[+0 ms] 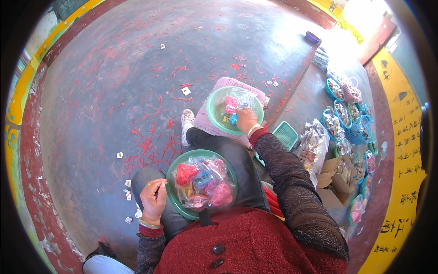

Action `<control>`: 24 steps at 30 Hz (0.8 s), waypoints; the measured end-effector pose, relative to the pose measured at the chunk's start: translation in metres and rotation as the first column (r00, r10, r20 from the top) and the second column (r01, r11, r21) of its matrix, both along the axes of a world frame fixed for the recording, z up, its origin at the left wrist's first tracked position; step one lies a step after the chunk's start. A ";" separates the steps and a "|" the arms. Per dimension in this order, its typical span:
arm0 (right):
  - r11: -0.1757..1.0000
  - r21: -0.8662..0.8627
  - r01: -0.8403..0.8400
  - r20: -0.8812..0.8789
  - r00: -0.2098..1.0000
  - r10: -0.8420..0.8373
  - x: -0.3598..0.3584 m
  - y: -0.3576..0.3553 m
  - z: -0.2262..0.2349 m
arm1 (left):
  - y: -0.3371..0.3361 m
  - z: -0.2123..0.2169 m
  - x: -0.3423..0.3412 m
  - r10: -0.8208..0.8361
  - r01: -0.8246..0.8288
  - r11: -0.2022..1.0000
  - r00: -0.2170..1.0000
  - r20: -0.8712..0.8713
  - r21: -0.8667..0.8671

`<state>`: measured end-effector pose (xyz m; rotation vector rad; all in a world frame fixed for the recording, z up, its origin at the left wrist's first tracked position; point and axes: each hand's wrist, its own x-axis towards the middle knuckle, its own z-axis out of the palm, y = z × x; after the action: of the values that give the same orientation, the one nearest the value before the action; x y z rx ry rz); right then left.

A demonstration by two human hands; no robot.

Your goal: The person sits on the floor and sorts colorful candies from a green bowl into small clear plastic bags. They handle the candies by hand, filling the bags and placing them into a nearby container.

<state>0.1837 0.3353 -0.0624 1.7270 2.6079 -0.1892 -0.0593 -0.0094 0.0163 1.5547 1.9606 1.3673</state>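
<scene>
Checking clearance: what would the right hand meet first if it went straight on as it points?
Most likely the pink bundle in the far green bowl, just ahead of the right hand; depth is unclear, so the clear plastic could come first.

Strong daylight enters beyond the concrete floor's (105, 86) far right corner, blown out to white and casting a pale sheen across the far edge; the near left edge is dimmer. Clear plastic packets (209, 179) catch small glints. Fisheye distortion bends the yellow-and-maroon wall (396, 150) toward black, vignetted margins.
</scene>
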 end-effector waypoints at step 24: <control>0.730 -0.596 -0.335 -0.795 0.121 -0.594 0.063 0.020 0.021 | -0.002 0.000 0.002 -0.033 0.033 0.999 0.998 -0.051 0.008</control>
<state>0.2469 0.3550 -0.0413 1.6699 1.9668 -2.8776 -0.0574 -0.0111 0.0167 1.6338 1.9521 1.3373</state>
